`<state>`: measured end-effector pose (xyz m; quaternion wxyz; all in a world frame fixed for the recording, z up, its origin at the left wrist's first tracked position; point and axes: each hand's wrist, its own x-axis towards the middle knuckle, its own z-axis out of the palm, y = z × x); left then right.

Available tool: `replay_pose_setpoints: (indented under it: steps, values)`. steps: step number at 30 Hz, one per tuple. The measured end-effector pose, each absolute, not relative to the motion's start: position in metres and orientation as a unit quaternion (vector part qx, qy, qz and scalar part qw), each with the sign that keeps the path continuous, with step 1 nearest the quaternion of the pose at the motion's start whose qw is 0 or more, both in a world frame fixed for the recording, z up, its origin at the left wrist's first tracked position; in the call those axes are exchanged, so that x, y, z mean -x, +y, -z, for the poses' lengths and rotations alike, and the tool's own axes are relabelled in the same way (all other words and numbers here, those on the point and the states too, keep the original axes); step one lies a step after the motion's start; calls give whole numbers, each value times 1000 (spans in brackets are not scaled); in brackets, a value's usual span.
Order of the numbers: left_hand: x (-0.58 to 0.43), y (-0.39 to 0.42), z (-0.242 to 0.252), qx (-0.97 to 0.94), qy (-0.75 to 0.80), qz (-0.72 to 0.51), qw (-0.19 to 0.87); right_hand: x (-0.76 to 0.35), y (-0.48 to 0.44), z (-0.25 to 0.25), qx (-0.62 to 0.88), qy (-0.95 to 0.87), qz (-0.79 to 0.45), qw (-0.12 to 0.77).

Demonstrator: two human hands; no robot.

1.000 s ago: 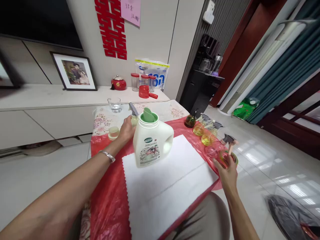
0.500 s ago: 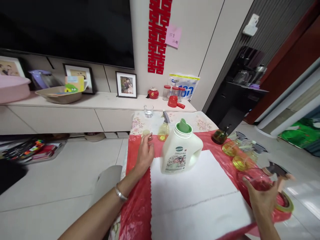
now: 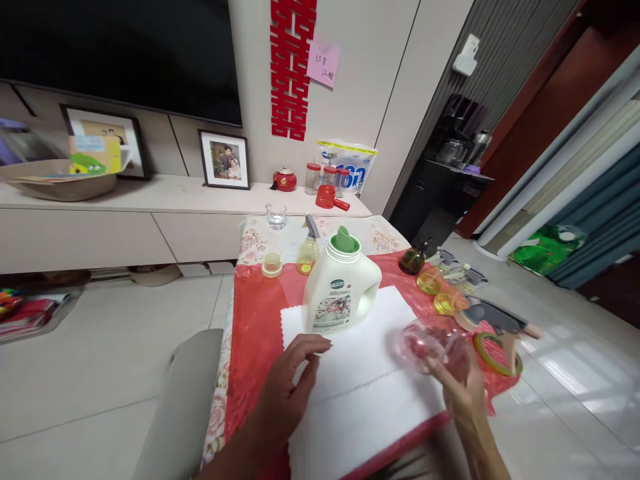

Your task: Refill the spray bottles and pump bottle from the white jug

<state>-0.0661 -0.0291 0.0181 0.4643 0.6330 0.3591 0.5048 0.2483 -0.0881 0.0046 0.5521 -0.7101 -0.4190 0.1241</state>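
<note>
My right hand (image 3: 465, 390) is wrapped round a clear pinkish spray bottle (image 3: 420, 343), tilted on its side with its grey trigger head to the right. The bottle is a little blurred, above the right part of a white cloth (image 3: 345, 420). My left hand (image 3: 290, 383) hovers over the cloth's left edge, fingers curved and apart, holding nothing. Beyond the hands stands a white detergent jug (image 3: 327, 293) with a green spout (image 3: 344, 241) and no lid on it. A pale yellowish cap (image 3: 272, 265) and a small spray bottle (image 3: 307, 255) stand behind it to the left.
Red plastic sheeting (image 3: 255, 320) covers much of the table. Along its right side stand a dark bottle (image 3: 412, 261), yellow-liquid spray bottles (image 3: 445, 303) and a roll of tape (image 3: 495, 353). A glass cup (image 3: 276, 216) is at the far edge. A grey seat (image 3: 185, 400) is at left.
My right hand has lifted the pinkish spray bottle from the table's right side and brought it left over the cloth. My left hand has drawn back toward me from near the cap.
</note>
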Motion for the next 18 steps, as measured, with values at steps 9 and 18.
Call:
replay_pose_setpoints:
  steps: [9,18]
  values:
    - [62,-30,-84,-609,156,-303,716,-134,-128,0,506,-513,-515,464]
    - [67,-35,-73,-453,155,-275,834,-106,-105,-2,490,-561,-510,430]
